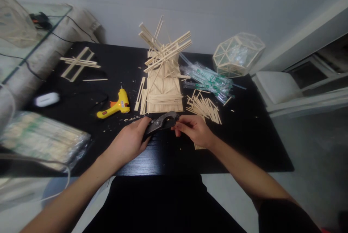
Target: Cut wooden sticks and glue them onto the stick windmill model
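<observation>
My left hand [133, 137] is wrapped round a dark metal cutter [160, 122] above the front of the black table. At the cutter's jaws, my right hand [194, 129] is closed in a pinch; what its fingers hold is too small to make out. Just beyond the hands stands a windmill-like model of pale wooden sticks [164, 80] on a slatted base. Short cut sticks [204, 106] lie in a loose pile to its right, and a few longer strips [141, 97] lie to its left. A yellow glue gun [116, 105] rests left of the strips.
Crossed sticks [80, 63] lie at the back left of the black table [252, 135]. Plastic wrappers [208, 78] and a faceted stick frame [238, 54] are at the back right. A bagged stick bundle [43, 138] and a white case [47, 99] lie left, near cables.
</observation>
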`<state>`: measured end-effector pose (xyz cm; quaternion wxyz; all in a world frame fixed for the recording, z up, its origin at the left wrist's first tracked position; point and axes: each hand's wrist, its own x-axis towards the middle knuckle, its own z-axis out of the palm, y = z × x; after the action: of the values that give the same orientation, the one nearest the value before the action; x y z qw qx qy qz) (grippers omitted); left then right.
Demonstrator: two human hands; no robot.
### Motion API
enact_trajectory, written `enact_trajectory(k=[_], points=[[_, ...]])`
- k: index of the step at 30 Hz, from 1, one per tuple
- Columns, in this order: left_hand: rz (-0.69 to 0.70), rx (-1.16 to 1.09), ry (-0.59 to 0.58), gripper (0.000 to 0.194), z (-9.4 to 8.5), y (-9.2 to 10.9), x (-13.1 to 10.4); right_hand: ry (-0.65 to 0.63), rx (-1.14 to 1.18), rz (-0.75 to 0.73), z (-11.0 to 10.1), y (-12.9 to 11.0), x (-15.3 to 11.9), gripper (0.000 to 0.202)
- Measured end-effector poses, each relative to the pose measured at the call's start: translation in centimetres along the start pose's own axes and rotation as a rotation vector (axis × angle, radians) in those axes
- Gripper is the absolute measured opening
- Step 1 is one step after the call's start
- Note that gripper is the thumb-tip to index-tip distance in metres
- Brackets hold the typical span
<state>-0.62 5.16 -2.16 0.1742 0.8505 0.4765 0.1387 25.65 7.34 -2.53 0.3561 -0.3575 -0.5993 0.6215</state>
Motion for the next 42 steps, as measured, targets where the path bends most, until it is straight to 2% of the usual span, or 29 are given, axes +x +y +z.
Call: enact_trajectory(k=[4,10,16,33,38,42], points=[[0.062,-0.064,0.020,0.026,-0.2,-0.2,0.2,-0.156,0.141,0.050,-0.4,0.2,0.1,0.031],[0.192,-0.152,-0.013,0.040,-0.5,-0.9,0.5,-0.433,0.559,0.202,0.1,1.3,-0.1,0.040],[0.239,-0.161,-0.049,0.045,-0.7,-1.3,1.0,-0.554,0.671,0.258,0.7,1.8,-0.2,0.039],[0.291,-0.125,-0.020,0.024,-0.7,-1.2,1.1,-0.526,0.686,0.214,0.5,2.0,-0.3,0.034],[0.280,-0.080,-0.027,0.023,-0.7,-1.5,1.0,-0.448,0.549,0.202,0.2,1.5,-0.2,0.039],[0.247,-0.041,-0.015,0.032,-0.5,-1.7,0.6,-0.347,0.294,0.127,-0.6,0.7,0.0,0.036]])
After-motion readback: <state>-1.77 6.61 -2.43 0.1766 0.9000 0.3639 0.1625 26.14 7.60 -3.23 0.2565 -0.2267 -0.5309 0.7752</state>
